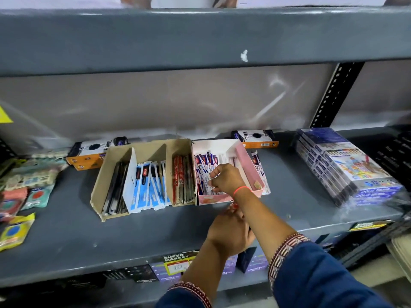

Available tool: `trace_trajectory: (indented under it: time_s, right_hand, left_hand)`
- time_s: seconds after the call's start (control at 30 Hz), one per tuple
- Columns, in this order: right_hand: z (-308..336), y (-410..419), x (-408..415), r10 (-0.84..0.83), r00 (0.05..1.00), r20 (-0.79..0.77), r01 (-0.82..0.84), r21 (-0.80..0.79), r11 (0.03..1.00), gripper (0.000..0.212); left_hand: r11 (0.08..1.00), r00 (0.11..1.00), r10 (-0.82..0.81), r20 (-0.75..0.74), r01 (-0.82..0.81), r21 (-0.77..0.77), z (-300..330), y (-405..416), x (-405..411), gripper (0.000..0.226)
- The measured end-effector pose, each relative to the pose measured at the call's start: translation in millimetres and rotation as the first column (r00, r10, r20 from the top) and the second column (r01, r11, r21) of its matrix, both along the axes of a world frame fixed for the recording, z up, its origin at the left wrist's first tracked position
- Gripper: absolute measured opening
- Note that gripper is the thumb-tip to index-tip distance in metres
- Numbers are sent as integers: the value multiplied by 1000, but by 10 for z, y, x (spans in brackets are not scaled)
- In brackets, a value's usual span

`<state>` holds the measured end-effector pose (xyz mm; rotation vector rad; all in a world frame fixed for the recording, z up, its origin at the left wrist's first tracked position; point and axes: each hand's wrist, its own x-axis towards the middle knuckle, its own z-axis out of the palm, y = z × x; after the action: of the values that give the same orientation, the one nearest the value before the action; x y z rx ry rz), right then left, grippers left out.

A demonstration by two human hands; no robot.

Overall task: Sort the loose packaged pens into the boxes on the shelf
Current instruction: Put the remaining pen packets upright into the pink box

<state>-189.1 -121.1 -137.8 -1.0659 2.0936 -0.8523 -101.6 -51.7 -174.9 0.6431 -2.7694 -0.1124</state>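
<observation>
A brown cardboard box [155, 146] on the grey shelf holds black pens [114, 190], blue-and-white packaged pens [150, 185] and red ones [179, 178]. Beside it on the right stands a pink box [245, 165] filled with white-and-purple packaged pens [203, 164]. My right hand [226, 178] reaches into the pink box, fingers closed on some of those packets. My left hand [229, 234] hovers lower, in front of the pink box, fingers curled; something reddish shows at its fingertips, partly hidden by my right forearm. One more packaged pen [260, 167] lies outside the pink box's right wall.
Two orange-and-black boxes [89, 153] [255, 137] lie at the back. A stack of blue crayon boxes [347, 165] fills the right side. Loose packaged items [24, 190] lie at the left. An upper shelf [200, 38] overhangs. Price labels [178, 263] line the shelf's front edge.
</observation>
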Motion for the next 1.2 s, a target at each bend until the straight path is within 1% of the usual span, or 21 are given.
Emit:
trace_trajectory:
  time_s: [0.07, 0.17, 0.27, 0.33, 0.37, 0.4, 0.43, 0.47, 0.57, 0.63, 0.7, 0.77, 0.8, 0.93, 1.07, 1.13, 1.2]
  right_hand:
    - [-7, -1, 17, 28, 998, -55, -27, 24, 999, 28]
    - [-36, -1, 23, 51, 990, -128, -49, 15, 999, 9]
    - [-42, 40, 6, 43, 988, -145, -45, -6, 999, 10]
    - [-12, 68, -49, 28, 982, -189, -34, -33, 999, 20]
    - [14, 90, -95, 11, 977, -214, -24, -58, 998, 25]
    - [57, 126, -141, -26, 973, -229, 7, -85, 996, 28]
    - [102, 168, -212, -91, 968, -233, 63, -122, 990, 29]
    - [147, 215, -296, -179, 957, -227, 143, -167, 976, 29]
    - [199, 433, -604, -438, 885, -161, 395, -241, 887, 28]
    - [148, 586, -794, -525, 840, -136, 493, -211, 844, 28]
    - [34, 687, -895, -490, 850, -194, 478, -108, 872, 28]
    - [-95, 746, -919, -379, 884, -274, 394, 0, 919, 27]
    - [-150, 761, -909, -338, 894, -293, 362, 30, 932, 28]
    - [-239, 753, -902, -290, 898, -330, 318, 31, 948, 30]
    - [-251, 690, -956, -307, 907, -286, 329, 28, 944, 25]
    - [-266, 684, -1008, -349, 913, -210, 362, 22, 932, 23]
    - [-251, 718, -1042, -400, 908, -123, 404, 10, 915, 18]
  left_hand:
    - [1000, 999, 4, -37, -5, -27, 9, 14, -2, 39]
    - [1000, 999, -10, -51, 10, 3, 10, 13, -12, 42]
    - [999, 998, -41, -36, 42, 25, 2, 17, -22, 37]
    - [1000, 1000, -18, -24, 18, 2, -47, -11, -43, 24]
    - [1000, 1000, -4, -8, 4, -1, -98, -36, -55, 25]
    - [1000, 1000, -1, 27, 0, 24, -145, -58, -64, 36]
    - [998, 998, 2, 65, -6, 59, -187, -77, -82, 46]
    - [996, 994, 15, 106, -24, 84, -204, -87, -94, 52]
    - [995, 989, 7, 149, -21, 93, -186, -89, -90, 54]
    - [995, 992, -3, 126, -10, 103, -164, -71, -75, 53]
    - [988, 990, -12, 143, -11, 156, -146, -67, -60, 58]
    - [988, 990, -17, 142, -5, 155, -135, -56, -80, 68]
    - [988, 986, -13, 164, -12, 154, -111, -47, -80, 70]
    - [995, 982, 4, 187, -22, 96, -123, -74, -93, 55]
    - [992, 984, -12, 179, -10, 124, -109, -72, -102, 55]
    - [988, 983, -16, 184, -14, 157, -104, -59, -116, 57]
    - [988, 981, -16, 193, -13, 151, -118, -61, -136, 58]
